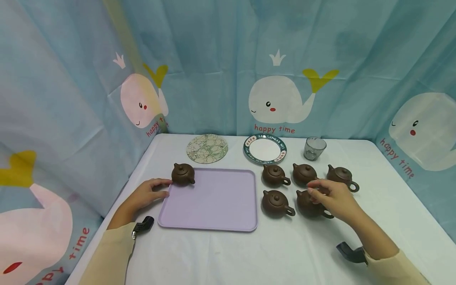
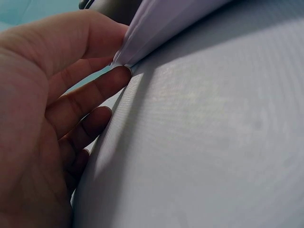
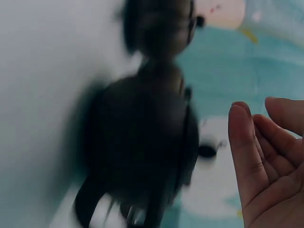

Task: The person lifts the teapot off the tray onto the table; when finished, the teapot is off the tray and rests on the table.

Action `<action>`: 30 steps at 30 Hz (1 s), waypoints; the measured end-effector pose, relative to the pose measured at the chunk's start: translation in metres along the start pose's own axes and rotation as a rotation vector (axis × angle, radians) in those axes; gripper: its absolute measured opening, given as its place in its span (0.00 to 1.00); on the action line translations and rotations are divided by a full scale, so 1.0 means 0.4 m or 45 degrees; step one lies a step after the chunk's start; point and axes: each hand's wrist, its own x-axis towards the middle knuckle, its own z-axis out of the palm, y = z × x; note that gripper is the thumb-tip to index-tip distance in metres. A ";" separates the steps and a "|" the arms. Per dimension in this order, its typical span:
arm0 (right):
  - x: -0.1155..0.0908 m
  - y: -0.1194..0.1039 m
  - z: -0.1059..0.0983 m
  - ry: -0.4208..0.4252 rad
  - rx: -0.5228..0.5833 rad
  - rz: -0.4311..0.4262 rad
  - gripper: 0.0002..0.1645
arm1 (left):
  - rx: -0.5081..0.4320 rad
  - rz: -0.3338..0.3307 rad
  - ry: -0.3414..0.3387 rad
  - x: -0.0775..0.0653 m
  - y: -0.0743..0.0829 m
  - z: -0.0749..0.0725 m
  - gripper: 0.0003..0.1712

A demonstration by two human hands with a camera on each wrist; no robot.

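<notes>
At the left side of the lilac tray, my left hand touches the rim with its thumb and index finger, the digits fairly straight. A brown teapot stands on the tray's far left corner, just beyond these fingertips. On the right, my right hand hovers over another brown teapot and partly hides it. In the right wrist view a teapot is dark and blurred, while the thumb and fingers stand apart from it with nothing between them.
Around the right hand stand more brown teapots: front left, back left, back middle and back right. Behind them are a clear glass, a green-rimmed plate and a round patterned mat. A whale-print curtain encloses the table.
</notes>
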 end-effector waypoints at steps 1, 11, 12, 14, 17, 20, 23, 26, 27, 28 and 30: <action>0.013 -0.014 0.013 -0.013 0.031 -0.031 0.16 | 0.001 -0.001 0.000 0.002 -0.002 0.001 0.26; 0.107 -0.178 0.153 -0.111 0.292 -0.226 0.13 | -0.006 0.020 -0.016 0.012 -0.008 0.012 0.27; 0.116 -0.194 0.165 -0.121 0.305 -0.234 0.13 | -0.003 0.013 -0.016 0.012 -0.009 0.012 0.27; 0.135 -0.225 0.190 -0.143 0.310 -0.241 0.13 | 0.003 0.010 -0.016 0.012 -0.009 0.014 0.27; 0.169 -0.260 0.235 -0.192 0.278 -0.237 0.13 | 0.003 0.014 -0.010 0.012 -0.009 0.015 0.27; 0.208 -0.291 0.289 -0.256 0.255 -0.230 0.13 | -0.001 0.025 -0.010 0.011 -0.006 0.014 0.27; 0.247 -0.322 0.350 -0.316 0.241 -0.231 0.12 | 0.002 0.017 -0.006 0.004 -0.005 0.010 0.27; 0.284 -0.354 0.411 -0.371 0.243 -0.225 0.13 | 0.010 0.008 0.005 -0.003 -0.005 0.005 0.27; 0.296 -0.363 0.429 -0.385 0.238 -0.221 0.15 | 0.014 0.008 0.010 -0.004 -0.006 0.003 0.26; 0.308 -0.371 0.447 -0.397 0.230 -0.214 0.16 | 0.021 0.012 0.012 -0.003 -0.008 0.002 0.26; 0.330 -0.387 0.476 -0.408 0.179 -0.196 0.19 | 0.025 0.023 0.006 -0.001 -0.008 0.001 0.26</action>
